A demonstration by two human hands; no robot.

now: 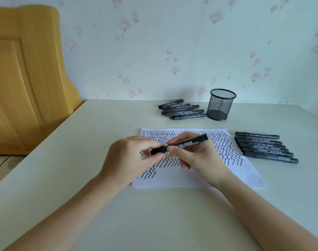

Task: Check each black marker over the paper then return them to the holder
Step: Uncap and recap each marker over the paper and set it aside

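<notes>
The black marker (183, 144) lies tilted over the paper (194, 176), butt toward 2 o'clock. The right hand (194, 156) grips its barrel; the left hand (129, 158) pinches what seems its cap end.

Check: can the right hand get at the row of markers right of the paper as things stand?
Probably not straight away. The right hand is gripping the marker that the left hand also holds. The path to the row of markers beside the paper looks free once that marker is released.
</notes>
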